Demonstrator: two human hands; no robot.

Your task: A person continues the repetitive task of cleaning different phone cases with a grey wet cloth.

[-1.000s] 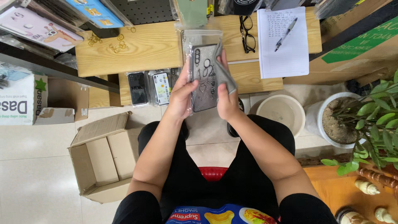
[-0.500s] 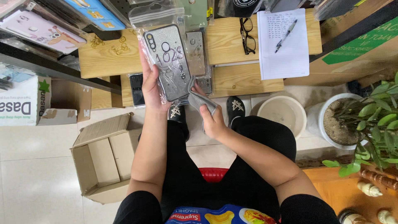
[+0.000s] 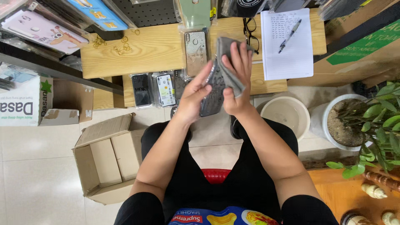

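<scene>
My left hand (image 3: 192,99) grips a dark phone case in a clear sleeve (image 3: 210,98), held upright in front of me above my knees. My right hand (image 3: 238,81) presses a grey cloth (image 3: 227,62) against the right side of that case, fingers spread over the cloth. Just beyond my hands, a light patterned phone case in a clear bag (image 3: 196,52) lies on the wooden shelf (image 3: 146,54). Two more packaged cases, one black (image 3: 141,89) and one white with a yellow picture (image 3: 166,88), lie on the lower wooden step to the left of my left hand.
Black glasses (image 3: 250,29) and a written notepad with a pen (image 3: 287,41) lie on the shelf at right. An open cardboard box (image 3: 104,158) sits on the floor at left. A white bucket (image 3: 285,114) and a potted plant (image 3: 366,121) stand at right.
My left hand carried the light packaged case up and left it on the shelf. It now holds a darker case, and my right hand has risen with the cloth onto it.
</scene>
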